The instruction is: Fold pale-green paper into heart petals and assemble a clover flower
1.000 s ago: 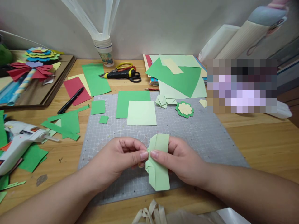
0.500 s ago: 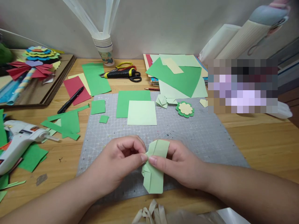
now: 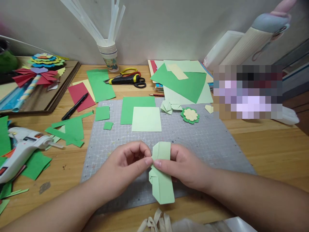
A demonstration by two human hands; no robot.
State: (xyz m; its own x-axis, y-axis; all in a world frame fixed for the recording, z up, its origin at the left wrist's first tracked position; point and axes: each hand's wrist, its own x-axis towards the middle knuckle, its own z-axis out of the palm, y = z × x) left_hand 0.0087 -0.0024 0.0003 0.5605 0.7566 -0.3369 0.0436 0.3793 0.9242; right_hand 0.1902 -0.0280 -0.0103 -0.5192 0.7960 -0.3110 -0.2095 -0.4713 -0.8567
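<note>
A folded light green paper (image 3: 164,180) is held upright between my two hands above the grey cutting mat (image 3: 202,145). My left hand (image 3: 131,164) pinches its left edge between thumb and forefinger. Across the front lies the thumb of my right hand (image 3: 182,162), with the fingers behind the paper. Creases run along the paper's left side, and a small folded flap sticks out below my left thumb. Beyond my hands, a light green square (image 3: 146,119) overlaps a darker green sheet (image 3: 126,109). A folded light green piece (image 3: 169,107) and a paper flower (image 3: 190,115) lie farther right.
At the left are a hot glue gun (image 3: 29,145), green scraps (image 3: 72,129) and a black pen (image 3: 75,106). Scissors and a utility knife (image 3: 125,79) lie at the back near a paper cup stack (image 3: 109,58) with clear sticks. Paper sheets (image 3: 185,80) are piled at back right.
The folded paper has turned slightly in my hands, its lower end swinging right and its top end left. Both hands keep their pinch. The view has shifted a little.
</note>
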